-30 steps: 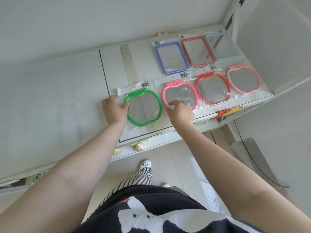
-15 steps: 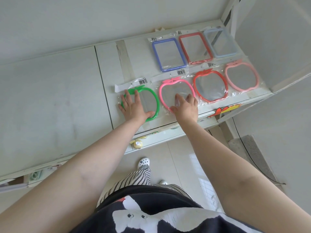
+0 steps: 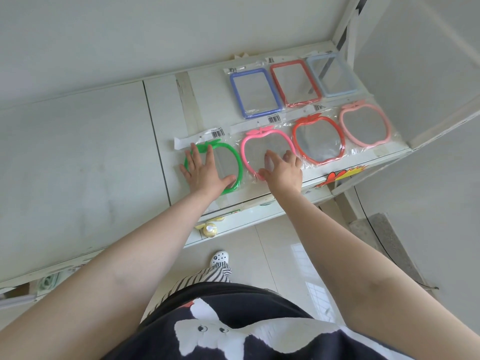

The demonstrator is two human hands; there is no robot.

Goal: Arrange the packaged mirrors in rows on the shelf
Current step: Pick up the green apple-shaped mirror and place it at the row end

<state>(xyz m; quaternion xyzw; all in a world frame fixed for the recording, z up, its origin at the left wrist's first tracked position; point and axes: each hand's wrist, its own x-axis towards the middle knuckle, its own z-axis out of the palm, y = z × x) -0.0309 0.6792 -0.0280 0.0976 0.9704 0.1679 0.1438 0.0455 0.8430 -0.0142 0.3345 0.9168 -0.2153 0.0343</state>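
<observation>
The left hand (image 3: 202,172) lies flat, fingers spread, its grip released, pressing on the green apple-shaped plastic-framed mirror in a clear crinkly bag (image 3: 228,162) on the white shelf (image 3: 161,120). The right hand (image 3: 283,167) is likewise open and flat on the pink apple-shaped bagged mirror (image 3: 259,141), just beside the left hand's mirror. Beyond the right hand sit the red apple mirror (image 3: 319,141) and pale pink apple mirror (image 3: 365,124); farther back, three rectangular bagged mirrors (image 3: 255,93). These likely handle light and stiff, with fragile glass and slippery film; sliding under flat palms suits them, or lifting by the frame edges rather than the cardboard header.
</observation>
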